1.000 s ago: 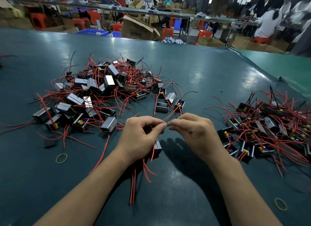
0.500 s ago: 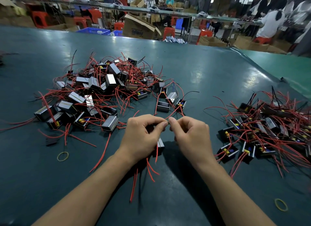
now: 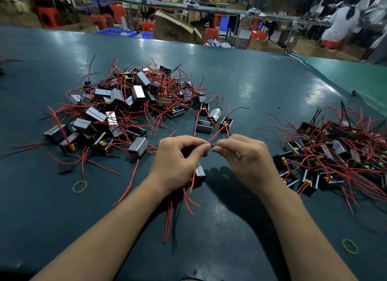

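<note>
Pinching a thin dark wire tip [image 3: 211,146] between thumb and forefinger of the left hand [image 3: 178,161], remaining fingers curled in. Pinching the same tip from the opposite side with the right hand [image 3: 247,161], thumbs almost touching, both hands raised just above the dark teal rubber-topped table [image 3: 251,88]. Showing just beside the heel of the left hand, a small black box-shaped component with a silvery metal side [image 3: 200,175], mostly hidden by that hand, at the front middle of the table. Trailing from under the same hand toward the near edge, loose red insulated leads [image 3: 188,199]. Lying beyond and to the left, a big tangled heap of like boxes and red wires [image 3: 129,107]. Lying well apart to the right, a smaller heap of open black boxes with yellow and blue parts inside [image 3: 339,155]. Resting flat on the table, one yellow rubber band [image 3: 79,186] left of the left forearm and a second yellow rubber band [image 3: 349,246] right of the right forearm. Cannot tell whether the pinched tip belongs to the half-hidden box.
</note>
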`<state>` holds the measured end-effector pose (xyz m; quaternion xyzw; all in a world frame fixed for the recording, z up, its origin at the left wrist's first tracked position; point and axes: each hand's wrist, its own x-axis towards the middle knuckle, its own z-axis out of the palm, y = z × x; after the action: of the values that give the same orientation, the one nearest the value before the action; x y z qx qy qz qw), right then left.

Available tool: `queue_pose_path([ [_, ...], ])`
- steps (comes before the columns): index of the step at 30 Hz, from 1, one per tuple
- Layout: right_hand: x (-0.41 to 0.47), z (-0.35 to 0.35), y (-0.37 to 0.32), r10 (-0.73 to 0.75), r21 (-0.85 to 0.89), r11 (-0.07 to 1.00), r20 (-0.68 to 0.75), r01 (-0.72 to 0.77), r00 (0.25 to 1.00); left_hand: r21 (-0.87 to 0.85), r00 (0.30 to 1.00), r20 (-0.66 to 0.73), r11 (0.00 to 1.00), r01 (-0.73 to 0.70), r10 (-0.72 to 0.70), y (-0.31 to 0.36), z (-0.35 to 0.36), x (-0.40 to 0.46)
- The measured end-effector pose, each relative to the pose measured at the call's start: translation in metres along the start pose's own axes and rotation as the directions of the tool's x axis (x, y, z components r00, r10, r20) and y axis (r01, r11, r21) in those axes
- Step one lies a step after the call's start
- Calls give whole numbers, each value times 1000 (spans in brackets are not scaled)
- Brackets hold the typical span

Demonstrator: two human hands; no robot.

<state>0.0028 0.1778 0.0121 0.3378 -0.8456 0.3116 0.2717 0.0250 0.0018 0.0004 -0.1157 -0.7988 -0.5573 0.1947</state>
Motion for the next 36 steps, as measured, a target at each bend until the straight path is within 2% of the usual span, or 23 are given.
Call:
queue_pose_path([
  [2, 0, 2, -8, 175, 171, 969, 47, -181, 983, -3, 1000, 14, 1000, -24, 24, 1, 1, 0],
  [3, 0, 3, -12, 348, 347, 865, 106, -362, 932, -11, 999, 10, 999, -44, 44, 2, 1, 0],
  [4, 2, 4, -16, 520, 551, 629, 227, -549, 824, -18, 998, 1, 998, -68, 68, 2, 2, 0],
  [5, 5, 4, -19, 620, 683, 273, 414, -678, 667, -18, 995, -6, 995, -97, 97, 2, 2, -1],
  [6, 8, 4, -21, 619, 704, -67, 585, -707, 524, -5, 992, -4, 992, -125, 125, 2, 4, -1],
  [7, 10, 4, -21, 585, 665, -270, 688, -697, 430, 17, 989, 5, 989, -146, 146, 2, 5, -2],
  [8, 11, 4, -21, 575, 633, -354, 728, -689, 373, 41, 987, 12, 986, -160, 159, 3, 7, -3],
  [9, 12, 5, -19, 605, 625, -331, 715, -706, 349, 58, 985, 2, 983, -172, 173, 4, 8, -3],
  [10, 11, 6, -16, 665, 628, -221, 657, -746, 356, 62, 981, -37, 980, -189, 191, 5, 7, -3],
  [12, 8, 6, -12, 752, 591, 72, 496, -803, 433, 55, 961, -185, 979, -198, 205, 7, 1, 0],
  [14, 6, 3, -7, 782, 541, 226, 394, -810, 482, 85, 928, -354, 992, -91, 115, 3, -10, 6],
  [16, 4, 2, -4, 795, 526, 265, 355, -808, 492, 109, 895, -443, 988, 113, -53, -5, -20, 12],
  [18, 3, 0, -3, 812, 532, 273, 319, -802, 489, 163, 883, -443, 954, 251, -156, -13, -22, 13],
  [21, 3, -1, -2, 835, 539, 279, 272, -794, 478, 194, 927, -275, 930, 312, -253, -16, -18, 13],
  [22, 2, 0, -3, 835, 509, 347, 216, -788, 506, 169, 940, -187, 934, 316, -284, -16, -15, 12],
  [23, 1, 1, -3, 816, 413, 487, 99, -769, 570, 150, 949, -115, 939, 308, -293, -17, -13, 11],
  [24, 0, 1, -5, 738, 273, 660, -62, -700, 672, 142, 955, -75, 945, 295, -287, -17, -11, 11],
  [26, 0, -1, -12, 409, 114, 912, -255, -393, 876, 118, 962, -48, 955, 273, -269, -15, -11, 10],
  [28, -2, 1, -23, 135, 160, 981, -183, -106, 974, 89, 964, -34, 960, 267, -265, -14, -12, 9],
  [29, -3, 5, -29, 60, 212, 976, -96, -39, 994, 66, 962, -28, 960, 272, -271, -14, -13, 9],
  [32, -3, 19, -40, -68, 216, 975, 107, 44, 992, -32, 954, 33, 953, 300, -299, -13, -15, 10],
  [34, -2, 23, -39, -108, 205, 975, 96, 86, 990, -47, 958, 86, 959, 279, -274, -11, -15, 10],
  [36, -1, 19, -33, -27, 260, 966, 88, 3, 996, -60, 959, 91, 960, 273, -267, -10, -13, 9],
])
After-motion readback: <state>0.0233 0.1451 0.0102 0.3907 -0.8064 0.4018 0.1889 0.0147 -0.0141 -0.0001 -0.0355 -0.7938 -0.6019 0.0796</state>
